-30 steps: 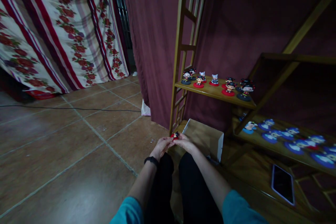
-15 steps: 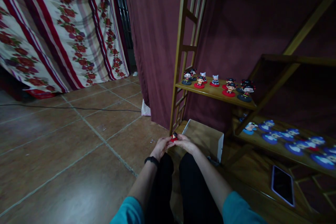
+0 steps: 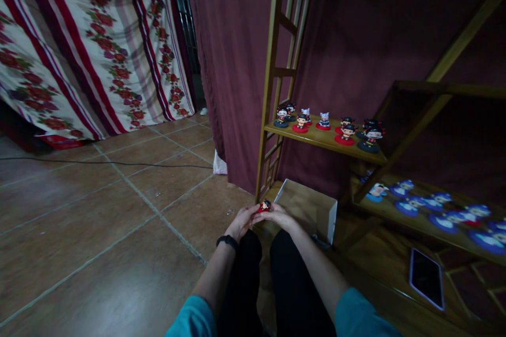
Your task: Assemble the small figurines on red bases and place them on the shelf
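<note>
A small figurine (image 3: pixel 265 205) with dark hair and a red base is held between my two hands, above my knees. My left hand (image 3: pixel 245 219) grips it from the left, fingers closed around the base. From the other side, my right hand (image 3: pixel 278 215) holds it too, its fingers closed at the base. Right beside my right hand stands an open cardboard box (image 3: pixel 306 205); its far inside wall shows, and the near part is in shadow. Similar figurines on red and dark bases, such as a red-based one (image 3: pixel 301 123), stand on the wooden shelf (image 3: pixel 324 141) beyond the box.
On a lower shelf at right are several blue-based figurines (image 3: pixel 411 204). A tablet or phone (image 3: pixel 427 278) lies on the wood below. A ladder-like wooden frame (image 3: pixel 270 89) rises beside a maroon curtain (image 3: pixel 233 73). A black cable (image 3: pixel 118 162) crosses the tiled floor.
The figurine has turned and tipped in my fingers, its head now leaning to the right. My hands stay in almost the same place.
</note>
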`<state>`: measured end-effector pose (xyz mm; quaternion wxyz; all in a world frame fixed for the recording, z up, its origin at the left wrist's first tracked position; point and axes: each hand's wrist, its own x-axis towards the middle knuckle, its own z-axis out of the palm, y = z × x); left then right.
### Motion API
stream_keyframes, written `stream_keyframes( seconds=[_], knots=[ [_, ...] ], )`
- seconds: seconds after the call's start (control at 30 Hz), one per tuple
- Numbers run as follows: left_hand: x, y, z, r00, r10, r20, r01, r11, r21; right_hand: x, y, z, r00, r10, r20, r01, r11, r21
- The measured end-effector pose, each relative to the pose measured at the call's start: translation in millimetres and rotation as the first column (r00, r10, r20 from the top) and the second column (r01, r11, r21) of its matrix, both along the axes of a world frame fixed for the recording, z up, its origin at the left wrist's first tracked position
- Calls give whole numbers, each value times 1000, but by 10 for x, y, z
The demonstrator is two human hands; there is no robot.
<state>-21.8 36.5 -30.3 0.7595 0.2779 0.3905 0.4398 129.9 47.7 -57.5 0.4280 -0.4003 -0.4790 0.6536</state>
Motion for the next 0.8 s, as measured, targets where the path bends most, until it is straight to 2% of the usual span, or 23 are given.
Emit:
stream_keyframes(
  seconds=[0.1,0.4,0.5,0.6,0.8],
  knots=[
    [3,7,14,1000,-20,-15,20,1000,-13,16,-8,19,1000,-3,17,3,1000,14],
    [14,37,-47,996,38,-76,-39,999,-10,25,-23,69,997,19,68,-20,1000,23],
    [14,46,-72,994,68,-81,-69,998,-3,0,-32,86,997,-20,75,20,1000,10],
    [12,50,-85,993,80,-83,-80,997,4,-22,-14,48,995,-61,84,61,998,6],
    [7,32,-66,993,71,-96,-70,997,12,-14,41,-41,993,-61,104,60,998,14]
  ],
)
